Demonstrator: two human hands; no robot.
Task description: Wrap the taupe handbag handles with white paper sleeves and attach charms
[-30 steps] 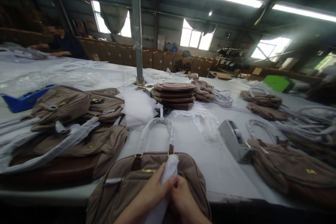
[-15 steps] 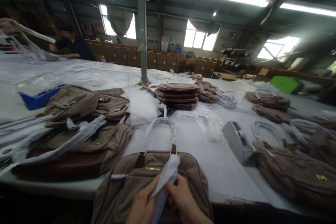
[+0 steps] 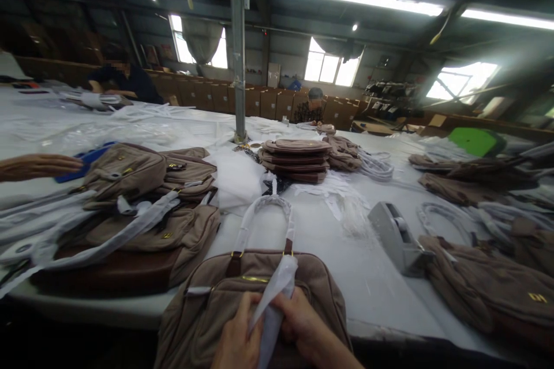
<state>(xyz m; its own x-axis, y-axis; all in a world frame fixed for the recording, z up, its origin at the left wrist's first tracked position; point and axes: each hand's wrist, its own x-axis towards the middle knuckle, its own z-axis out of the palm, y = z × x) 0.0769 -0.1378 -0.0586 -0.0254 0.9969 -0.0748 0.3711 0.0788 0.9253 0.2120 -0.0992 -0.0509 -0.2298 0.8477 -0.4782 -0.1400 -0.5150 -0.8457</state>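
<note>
Pinching white wrap [image 3: 282,281] with left hand [image 3: 240,328] and right hand [image 3: 299,317], over brown bag [image 3: 223,297], six o'clock. Best keep wrap snug, even; tape dispenser [image 3: 395,245] at four o'clock.

Metal post [image 3: 239,63] upright; brown boxes [image 3: 268,102] behind; green object [image 3: 474,141], possibly chair.

a handbag [image 3: 208,317] lies at the near edge of the table [image 3: 341,271], a bag pile [image 3: 188,230] left, a tape dispenser [image 3: 393,239] right, a bag stack [image 3: 294,159] behind
</note>
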